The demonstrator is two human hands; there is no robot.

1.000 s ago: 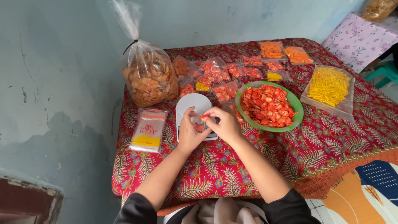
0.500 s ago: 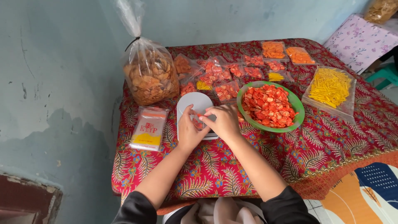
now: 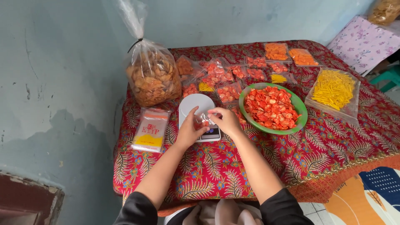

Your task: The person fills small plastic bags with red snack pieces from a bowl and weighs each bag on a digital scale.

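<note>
Red patterned tablecloth (image 3: 258, 166) is covering the table by a blue wall; both hands, left hand (image 3: 188, 131) and right hand (image 3: 227, 121), are pinching a small clear pouch (image 3: 203, 121) over the white scale (image 3: 199, 114), beside the green bowl (image 3: 301, 108) and a yellow-labelled packet stack (image 3: 151, 130).

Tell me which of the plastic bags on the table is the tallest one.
The big clear bag of brown crackers at the table's far left. It stands upright, tied at its neck; the others lie flat.

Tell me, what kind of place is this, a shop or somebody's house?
Probably a home corner used for packing snacks to sell. A table under a patterned red cloth stands against a worn painted wall, with a small kitchen scale, a green bowl of red crackers and many small filled bags.
</note>
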